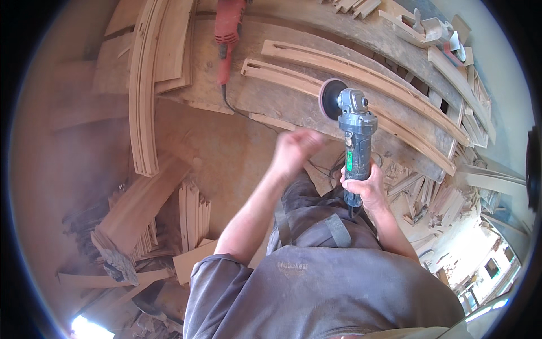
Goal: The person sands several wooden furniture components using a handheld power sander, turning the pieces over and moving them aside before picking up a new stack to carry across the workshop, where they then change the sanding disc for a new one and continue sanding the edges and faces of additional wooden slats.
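My right hand (370,187) is wrapped round the rear of an angle grinder (357,127), held upright in front of my legs. Its body is dark grey with a silver head, and a round sanding disc (332,100) faces left. The disc shows in front of the lower of two long slotted wooden strips (280,74); whether it touches the wood I cannot tell. Left of the grinder, my left hand (296,148) is raised beside the bench edge, its fingers smeared by motion. Nothing can be made out in it.
A red power tool (227,37) lies on the workbench (197,28), its cable hanging over the edge. Slotted boards (144,90) project off the bench at left. Stacked planks (135,209) stand lower left, and wood offcuts (446,200) pile up at right.
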`<state>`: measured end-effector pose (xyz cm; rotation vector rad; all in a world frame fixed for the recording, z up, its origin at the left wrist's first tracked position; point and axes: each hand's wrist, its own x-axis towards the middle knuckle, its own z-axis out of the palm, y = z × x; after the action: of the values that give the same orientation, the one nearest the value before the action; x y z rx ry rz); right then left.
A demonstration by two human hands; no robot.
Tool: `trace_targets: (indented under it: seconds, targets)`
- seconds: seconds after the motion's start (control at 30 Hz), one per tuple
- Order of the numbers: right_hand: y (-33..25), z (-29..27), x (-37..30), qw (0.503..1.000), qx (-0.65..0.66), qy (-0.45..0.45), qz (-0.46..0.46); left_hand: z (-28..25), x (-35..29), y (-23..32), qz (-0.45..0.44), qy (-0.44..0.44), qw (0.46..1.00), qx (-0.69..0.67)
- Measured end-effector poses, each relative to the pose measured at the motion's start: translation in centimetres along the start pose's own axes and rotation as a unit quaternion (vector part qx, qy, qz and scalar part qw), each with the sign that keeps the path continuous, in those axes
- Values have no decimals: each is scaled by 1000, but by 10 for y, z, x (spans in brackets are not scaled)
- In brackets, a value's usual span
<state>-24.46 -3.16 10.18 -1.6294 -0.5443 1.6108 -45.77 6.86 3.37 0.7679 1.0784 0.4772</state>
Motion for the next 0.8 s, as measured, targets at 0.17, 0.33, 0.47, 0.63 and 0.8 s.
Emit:
trace_targets:
  seconds: [0.17,0.33,0.47,0.63,0.8]
  targets:
    - [0,5,14,997,-66,35,12,-129,121,3,288,310,881,212]
    - [19,1,14,986,-139,91,24,-131,130,57,168,305,891,290]
    - [21,4,15,973,-203,105,29,-148,133,17,191,285,939,18]
    - [30,16,30,961,-259,96,19,-80,43,-25,118,309,943,-28]
    - [25,66,57,940,-338,33,-23,14,-3,-14,-37,48,977,-205]
